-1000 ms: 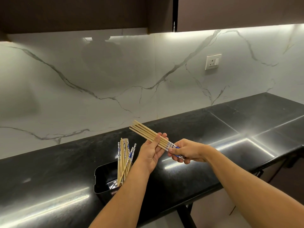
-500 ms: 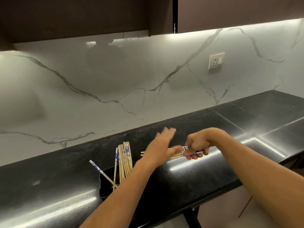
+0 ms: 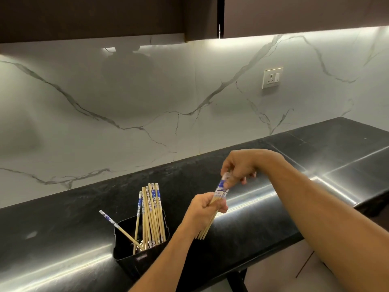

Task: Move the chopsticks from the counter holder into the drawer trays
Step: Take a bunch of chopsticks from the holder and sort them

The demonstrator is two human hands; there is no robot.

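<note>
A person's left hand (image 3: 203, 209) is now clenching a bundle of pale bamboo chopsticks with blue-and-white patterned ends (image 3: 221, 189) around its middle. A second ago the bundle was lying nearly level between both hands; half a second ago the left hand was released and only the right was holding it. It is now standing steeply, patterned ends pointing toward one o'clock and bare tips toward seven. The right hand (image 3: 240, 167) is curling over the top ends, but motion blur is hiding whether it is pinching them or only touching. This looks like evening up the bundle before carrying it to the drawer trays, which are out of view. At eight o'clock from the hands, a black rectangular plastic holder (image 3: 141, 258) is sitting on the polished black stone desk (image 3: 63, 228), with more chopsticks (image 3: 152, 211) standing in it and one stray chopstick (image 3: 113, 223) leaning toward ten o'clock. Behind, a white veined marble backsplash (image 3: 147, 102) is carrying a cream wall socket (image 3: 272, 77) at two o'clock, under dark brown cabinets (image 3: 84, 15).
</note>
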